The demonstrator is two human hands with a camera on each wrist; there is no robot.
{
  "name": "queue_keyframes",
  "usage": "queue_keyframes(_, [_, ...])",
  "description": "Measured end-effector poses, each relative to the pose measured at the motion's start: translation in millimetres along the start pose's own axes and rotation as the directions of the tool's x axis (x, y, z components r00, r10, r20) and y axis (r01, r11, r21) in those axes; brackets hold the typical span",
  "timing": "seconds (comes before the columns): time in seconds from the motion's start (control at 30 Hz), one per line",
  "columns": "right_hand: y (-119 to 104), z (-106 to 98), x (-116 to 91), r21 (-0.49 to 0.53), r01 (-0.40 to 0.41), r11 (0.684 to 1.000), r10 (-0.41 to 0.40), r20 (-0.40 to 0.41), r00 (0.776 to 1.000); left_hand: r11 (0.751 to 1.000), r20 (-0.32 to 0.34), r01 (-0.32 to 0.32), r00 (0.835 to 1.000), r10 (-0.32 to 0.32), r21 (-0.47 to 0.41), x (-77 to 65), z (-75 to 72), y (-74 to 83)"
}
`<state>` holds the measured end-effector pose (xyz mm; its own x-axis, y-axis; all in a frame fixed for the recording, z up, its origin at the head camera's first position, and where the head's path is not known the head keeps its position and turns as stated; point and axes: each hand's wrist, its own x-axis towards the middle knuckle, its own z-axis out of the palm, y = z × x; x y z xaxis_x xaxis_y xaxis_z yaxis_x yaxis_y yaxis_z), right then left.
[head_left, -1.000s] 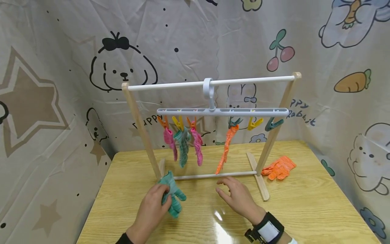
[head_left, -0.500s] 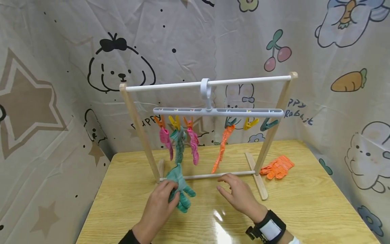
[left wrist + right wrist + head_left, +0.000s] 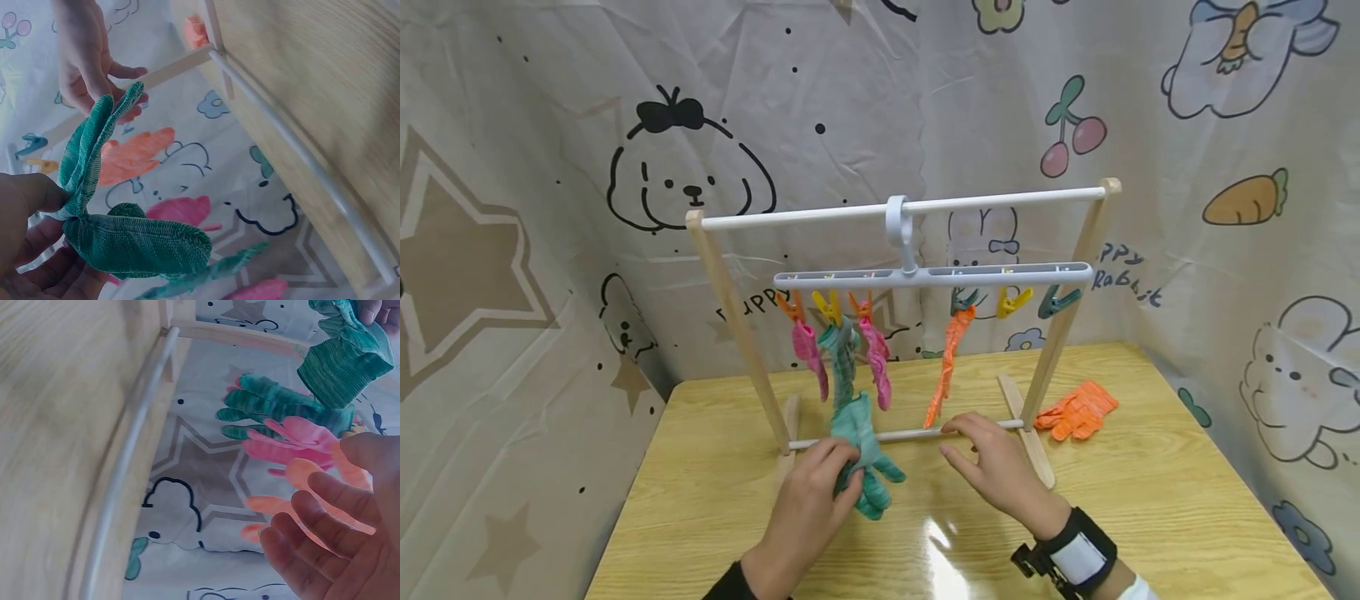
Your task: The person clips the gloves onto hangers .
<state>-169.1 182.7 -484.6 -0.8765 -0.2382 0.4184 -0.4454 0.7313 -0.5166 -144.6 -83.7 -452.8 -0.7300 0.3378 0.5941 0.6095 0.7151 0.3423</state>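
My left hand [image 3: 812, 496] pinches a green knitted glove [image 3: 857, 425] in front of the rack, thumb against fingers. In the left wrist view, the glove's fingers [image 3: 137, 244] splay out from the pinch; in the right wrist view its ribbed cuff [image 3: 340, 372] points away from that hand. My right hand [image 3: 1000, 471] holds nothing, its fingers loosely bent near the rack's lower bar [image 3: 910, 434]. From the grey clip hanger [image 3: 985, 274] hang a pink glove [image 3: 808, 350], a green glove [image 3: 842, 367], another pink glove [image 3: 877, 362] and an orange glove [image 3: 950, 367].
A yellow clip [image 3: 1013, 302] and a teal clip [image 3: 1058, 302] hang bare at the hanger's right. The wooden rack [image 3: 733, 325] carries the hanger on its white top rod [image 3: 1000, 202]. An orange glove [image 3: 1078, 411] lies on the table [image 3: 1150, 500] beside the right foot.
My left hand has carried the green glove to the right and slightly up, toward the right hand. The right hand has barely moved. The head view has shifted slightly.
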Motion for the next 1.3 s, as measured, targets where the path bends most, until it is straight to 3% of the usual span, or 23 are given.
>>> queue_keyframes(0.37, [-5.9,-20.1,6.1,-0.026,0.089,0.996,-0.09,-0.051,0.995,0.996,-0.032,-0.074,0.997,0.073,-0.043,8.8,-2.5,15.6])
queue_keyframes(1.03, [-10.9,-42.9,14.1,-0.035,0.127,0.991,-0.13,-0.093,0.987,0.978,0.011,-0.204,0.979,0.204,-0.047,28.0,-1.1,40.6])
queue_keyframes(1.3, [-4.9,-49.2,17.1,-0.048,0.127,0.991,-0.131,-0.107,0.986,0.964,-0.007,-0.259,0.966,0.259,-0.058,40.2,3.9,49.0])
